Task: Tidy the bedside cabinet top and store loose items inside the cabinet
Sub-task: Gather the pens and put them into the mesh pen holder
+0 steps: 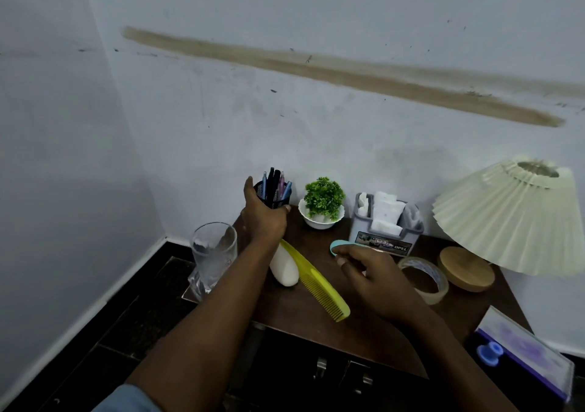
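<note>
The dark wooden cabinet top (pixel 304 310) carries several loose items. My left hand (pixel 262 218) grips a black mesh pen holder (pixel 278 202) full of pens at the back left corner. My right hand (pixel 376 272) hovers over the middle with curled fingers, touching a small teal oval object (pixel 340 247); whether it pinches it is unclear. A yellow comb (pixel 316 282) lies diagonally on a white bottle (pixel 285 269) that lies on its side. A roll of clear tape (pixel 424 278) sits right of my right hand.
A drinking glass (pixel 213 253) stands at the left edge. A small potted plant (pixel 323 206), a grey organiser (pixel 386 225) with white packets and a pleated lamp (pixel 506 218) on a wooden base (pixel 467 269) line the back. A purple-edged box (pixel 531 351) sits at the right. Cabinet handles (pixel 321 369) show below.
</note>
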A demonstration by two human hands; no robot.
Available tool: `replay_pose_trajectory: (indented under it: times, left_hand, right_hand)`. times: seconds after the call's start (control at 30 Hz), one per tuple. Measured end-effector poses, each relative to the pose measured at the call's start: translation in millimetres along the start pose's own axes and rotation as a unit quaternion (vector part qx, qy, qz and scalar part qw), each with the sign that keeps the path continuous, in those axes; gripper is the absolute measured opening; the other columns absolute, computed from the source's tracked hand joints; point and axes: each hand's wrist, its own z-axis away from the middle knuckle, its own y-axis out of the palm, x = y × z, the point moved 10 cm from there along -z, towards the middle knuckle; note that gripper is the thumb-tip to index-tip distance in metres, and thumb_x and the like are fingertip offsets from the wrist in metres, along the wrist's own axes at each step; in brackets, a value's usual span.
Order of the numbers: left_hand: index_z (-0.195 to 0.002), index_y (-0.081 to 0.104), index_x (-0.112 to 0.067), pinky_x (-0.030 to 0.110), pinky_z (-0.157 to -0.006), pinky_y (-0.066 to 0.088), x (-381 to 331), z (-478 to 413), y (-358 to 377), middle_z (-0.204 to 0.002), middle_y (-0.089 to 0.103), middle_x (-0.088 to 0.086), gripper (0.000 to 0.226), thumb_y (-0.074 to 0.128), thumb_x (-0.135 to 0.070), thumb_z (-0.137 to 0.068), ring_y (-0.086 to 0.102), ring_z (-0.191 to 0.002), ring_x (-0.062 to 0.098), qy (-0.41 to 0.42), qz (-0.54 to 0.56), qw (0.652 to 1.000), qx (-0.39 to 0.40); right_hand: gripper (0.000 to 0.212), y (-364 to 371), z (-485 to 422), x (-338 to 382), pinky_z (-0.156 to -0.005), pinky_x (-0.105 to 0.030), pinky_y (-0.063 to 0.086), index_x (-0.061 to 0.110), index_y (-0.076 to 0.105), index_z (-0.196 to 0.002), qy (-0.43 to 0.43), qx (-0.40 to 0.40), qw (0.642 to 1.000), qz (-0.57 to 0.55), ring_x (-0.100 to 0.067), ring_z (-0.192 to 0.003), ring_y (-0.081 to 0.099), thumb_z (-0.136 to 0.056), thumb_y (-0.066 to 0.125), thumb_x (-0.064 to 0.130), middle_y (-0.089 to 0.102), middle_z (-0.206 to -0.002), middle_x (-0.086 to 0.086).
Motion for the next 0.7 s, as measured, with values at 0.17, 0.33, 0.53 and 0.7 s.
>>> replay_pose_trajectory:
  times: [0.17, 0.33, 0.53, 0.7]
  left_hand:
    - [-0.16, 0.022, -0.019, 0.041, -0.112, 0.044, 3.3, -13.8, 6.1, -0.145, 0.057, 0.005, 0.105, 0.086, -0.008, -0.077, 0.055, -0.133, 0.026, 0.001, 0.012, 1.0, -0.004]
    - [-0.139, 0.047, -0.011, 0.042, -0.103, 0.051, 13.8, -15.6, 8.3, -0.134, 0.062, 0.009, 0.076, 0.085, -0.006, -0.073, 0.06, -0.122, 0.03, -0.002, -0.005, 1.0, -0.014]
    - [-0.137, 0.047, -0.011, 0.034, -0.099, 0.05, 18.4, -25.3, 13.5, -0.134, 0.061, 0.009, 0.073, 0.085, -0.009, -0.075, 0.06, -0.121, 0.029, -0.01, -0.032, 0.999, 0.012]
    - [-0.142, 0.041, -0.011, 0.032, -0.098, 0.046, 21.4, -28.9, 20.0, -0.137, 0.06, 0.011, 0.076, 0.082, -0.008, -0.078, 0.059, -0.124, 0.032, -0.01, -0.059, 0.998, 0.013]
  right_hand:
    - [0.026, 6.5, -3.3, -2.6, -0.088, -0.014, 0.048, 0.031, 0.069, -0.125, -0.001, 0.019, 1.0, 0.009, 0.008, -0.108, 0.061, -0.102, 0.058, 0.032, 0.069, -0.116, 0.024]
    - [0.027, 10.6, -4.2, -4.7, -0.089, -0.016, 0.049, 0.032, 0.068, -0.126, 0.0, 0.036, 0.999, 0.024, 0.007, -0.107, 0.061, -0.102, 0.055, 0.035, 0.069, -0.117, 0.022]
    - [0.029, 11.7, -4.1, 1.4, -0.095, -0.032, 0.053, 0.025, 0.069, -0.128, -0.008, 0.052, 0.998, 0.046, -0.005, -0.112, 0.064, -0.102, 0.056, 0.032, 0.072, -0.122, 0.011]
    - [0.029, 13.7, -2.8, 6.0, -0.094, -0.038, 0.053, 0.02, 0.07, -0.127, -0.005, 0.064, 0.996, 0.058, -0.012, -0.111, 0.066, -0.102, 0.057, 0.029, 0.073, -0.121, 0.005]
